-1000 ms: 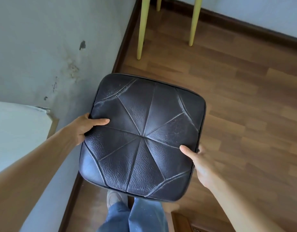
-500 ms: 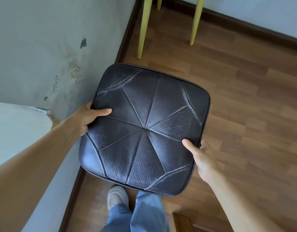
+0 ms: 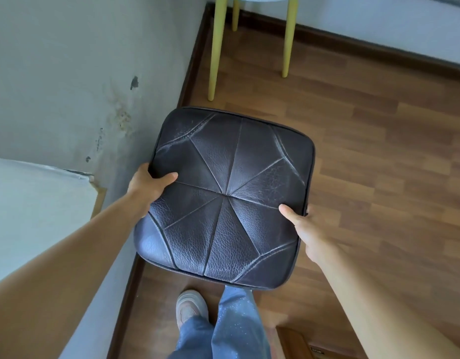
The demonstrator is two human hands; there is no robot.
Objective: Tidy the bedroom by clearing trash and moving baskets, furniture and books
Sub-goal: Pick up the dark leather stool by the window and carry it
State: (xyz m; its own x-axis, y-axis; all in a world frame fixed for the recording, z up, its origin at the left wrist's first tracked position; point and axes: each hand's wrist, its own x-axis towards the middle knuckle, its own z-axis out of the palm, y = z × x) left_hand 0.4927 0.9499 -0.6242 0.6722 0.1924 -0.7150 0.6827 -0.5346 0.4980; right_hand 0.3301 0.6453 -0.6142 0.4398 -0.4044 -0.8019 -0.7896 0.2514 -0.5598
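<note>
A square stool with a dark, stitched leather seat (image 3: pixel 229 198) fills the middle of the head view, held above the wooden floor close to the left wall. My left hand (image 3: pixel 148 186) grips its left edge, thumb lying on top of the seat. My right hand (image 3: pixel 305 229) grips the right edge, thumb on top and fingers curled under the rim. The stool's legs are hidden beneath the seat.
A table or chair on yellow legs (image 3: pixel 216 50) stands in the corner ahead. The grey wall (image 3: pixel 81 73) with a dark skirting board runs along the left. A white surface (image 3: pixel 29 208) sits at lower left, a wooden piece (image 3: pixel 298 343) at the bottom. My shoe (image 3: pixel 191 309) is below the stool.
I have stepped forward with the stool toward the corner; the yellow legs and the pale top above them show more. Both hands keep the same hold.
</note>
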